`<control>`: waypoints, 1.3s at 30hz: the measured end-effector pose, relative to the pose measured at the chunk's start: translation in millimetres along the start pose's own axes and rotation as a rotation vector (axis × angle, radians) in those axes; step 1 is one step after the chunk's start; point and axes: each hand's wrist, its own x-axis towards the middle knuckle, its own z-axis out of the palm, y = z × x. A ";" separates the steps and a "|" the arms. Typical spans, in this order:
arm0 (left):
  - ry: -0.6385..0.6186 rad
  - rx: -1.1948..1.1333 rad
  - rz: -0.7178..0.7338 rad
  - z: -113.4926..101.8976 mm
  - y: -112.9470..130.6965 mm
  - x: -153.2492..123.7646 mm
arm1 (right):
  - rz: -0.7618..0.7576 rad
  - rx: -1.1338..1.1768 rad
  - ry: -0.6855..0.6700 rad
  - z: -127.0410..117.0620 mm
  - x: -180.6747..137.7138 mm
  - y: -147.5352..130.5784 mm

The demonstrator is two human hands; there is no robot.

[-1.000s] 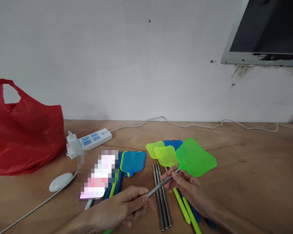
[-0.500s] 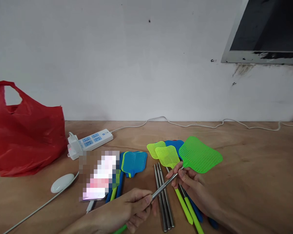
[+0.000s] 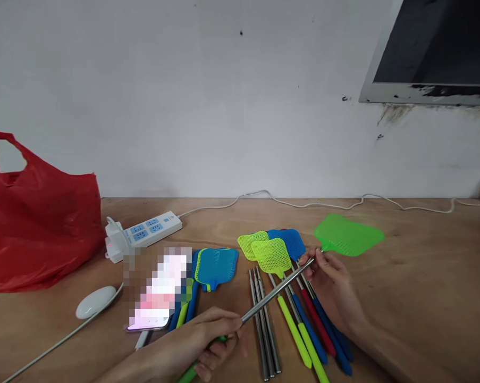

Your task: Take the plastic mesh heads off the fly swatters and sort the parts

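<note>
A green fly swatter [image 3: 347,235] with a metal shaft is held up in both hands, slanting from lower left to upper right. My left hand [image 3: 219,335] is wrapped round its lower end, where part of a green handle shows. The fingers of my right hand [image 3: 331,282] pinch the shaft just below the green head. Under it lie several bare metal rods [image 3: 266,330] side by side. To their right is a fan of fly swatters [image 3: 274,255] with yellow, blue and red handles. Beside my left forearm, a second group of blue and yellow swatters [image 3: 216,267] lies stacked.
A phone [image 3: 160,292], blurred out, lies left of the stack. Behind it is a white power strip [image 3: 156,227], its cord running along the wall. A white mouse-shaped object [image 3: 96,301] and a red plastic bag [image 3: 44,229] are farther left on the wooden table [image 3: 423,266].
The green swatter's head has moved right and slightly up, tilting flatter. My right hand has shifted the same way, while my left hand has moved slightly left and more green handle shows.
</note>
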 end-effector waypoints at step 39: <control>0.758 1.130 0.671 -35.3 -10.2 13.8 | 0.251 -0.158 -0.044 8.5 -9.6 5.3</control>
